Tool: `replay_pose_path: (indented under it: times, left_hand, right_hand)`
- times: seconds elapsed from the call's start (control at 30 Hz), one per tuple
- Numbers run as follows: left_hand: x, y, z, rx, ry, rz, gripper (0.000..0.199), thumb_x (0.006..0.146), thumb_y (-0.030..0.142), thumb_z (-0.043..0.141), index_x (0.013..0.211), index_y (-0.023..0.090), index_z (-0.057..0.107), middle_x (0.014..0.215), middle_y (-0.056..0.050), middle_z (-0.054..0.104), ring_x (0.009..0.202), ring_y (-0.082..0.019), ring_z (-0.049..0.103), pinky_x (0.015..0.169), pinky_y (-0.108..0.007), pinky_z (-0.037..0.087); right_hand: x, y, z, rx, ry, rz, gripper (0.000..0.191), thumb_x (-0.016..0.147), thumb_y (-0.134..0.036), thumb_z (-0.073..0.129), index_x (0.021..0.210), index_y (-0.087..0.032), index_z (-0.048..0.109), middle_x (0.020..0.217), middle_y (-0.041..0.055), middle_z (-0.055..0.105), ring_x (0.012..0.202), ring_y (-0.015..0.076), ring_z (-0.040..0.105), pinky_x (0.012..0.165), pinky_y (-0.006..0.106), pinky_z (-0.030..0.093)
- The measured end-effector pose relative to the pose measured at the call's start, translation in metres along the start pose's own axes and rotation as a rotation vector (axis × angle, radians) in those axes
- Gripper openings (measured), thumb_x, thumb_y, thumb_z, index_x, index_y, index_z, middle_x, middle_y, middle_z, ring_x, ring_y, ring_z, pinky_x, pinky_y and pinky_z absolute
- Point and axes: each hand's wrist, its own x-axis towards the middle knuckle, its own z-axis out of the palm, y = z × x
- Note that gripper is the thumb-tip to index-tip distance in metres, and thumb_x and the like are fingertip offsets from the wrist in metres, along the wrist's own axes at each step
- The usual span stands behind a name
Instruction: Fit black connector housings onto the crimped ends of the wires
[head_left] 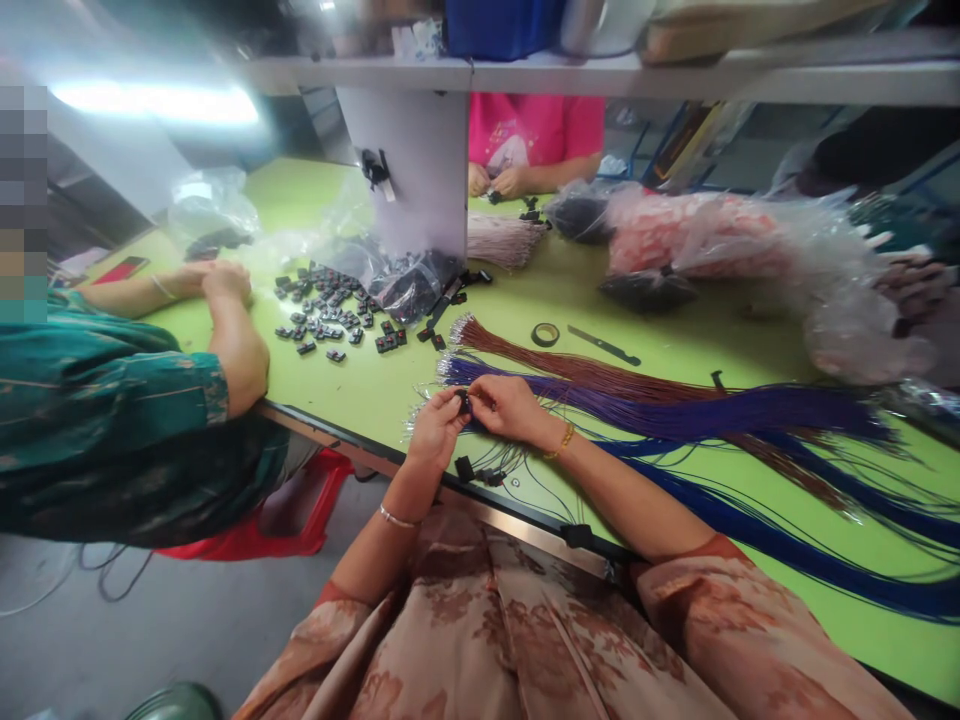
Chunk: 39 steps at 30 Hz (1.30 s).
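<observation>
Floral garment (487, 630); hands (435, 430) (514, 408) pinching black part (463, 402); pink pieces (690, 235) in bag (802, 245).

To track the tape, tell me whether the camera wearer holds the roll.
No, the tape roll lies on the green table, just beyond the brown wires.

On my feed I've got a yellow-green table (322, 392): loose scatter of small black parts (336, 355), long brown wires (540, 365), purple wires (675, 412), blue wires (892, 592), tape roll (545, 344) near a flat dark tool (604, 345), pale wires (506, 240) farther back, plastic bag (697, 235) of pink-and-white pieces to the right.
</observation>
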Motion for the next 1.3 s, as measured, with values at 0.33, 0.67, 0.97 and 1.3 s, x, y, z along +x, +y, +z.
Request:
replay_pose_path:
  times: [0.33,0.67,0.97,1.3]
  left_hand:
    - [-0.004,-0.001,0.006,0.114,0.071,0.046,0.02,0.068,0.015,0.073,0.086,0.014,0.064,0.08,-0.002,0.065,0.07,-0.011,0.059,0.07,-0.026,0.048]
    - [-0.078,-0.054,0.041,1.324,-1.008,0.754,0.029,0.087,0.017,0.048,0.113,0.016,0.061,0.099,-0.013,0.065,0.091,-0.023,0.058,0.083,-0.037,0.046]
    - [-0.086,-0.045,0.035,1.233,-1.029,0.82,0.028,0.088,0.025,0.051,0.113,0.021,0.063,0.112,-0.013,0.065,0.104,-0.025,0.059,0.091,-0.038,0.045]
    - [0.072,0.095,-0.05,1.381,0.338,0.688,0.036,0.078,0.009,0.052,0.112,0.015,0.062,0.127,-0.018,0.053,0.12,-0.033,0.042,0.105,-0.05,0.029]
  right_hand:
    - [0.001,-0.004,-0.004,0.013,-0.046,0.067,0.01,0.078,-0.02,0.052,0.074,-0.015,0.06,0.066,0.0039,0.061,0.058,0.0128,0.046,0.057,0.025,0.029]
    - [0.02,0.014,-0.036,0.285,-0.085,0.142,0.019,0.083,-0.023,0.051,0.076,-0.015,0.066,0.068,0.0003,0.064,0.06,0.0106,0.049,0.06,0.023,0.034]
    - [0.015,0.001,0.0,0.051,-0.248,0.131,0.011,0.079,-0.028,0.065,0.081,-0.018,0.067,0.083,0.0036,0.067,0.07,0.0136,0.054,0.062,0.024,0.031]
    - [0.002,-0.009,0.0,-0.15,-0.261,0.014,0.011,0.086,-0.018,0.051,0.081,-0.019,0.061,0.085,0.0067,0.063,0.072,0.0162,0.052,0.062,0.027,0.028]
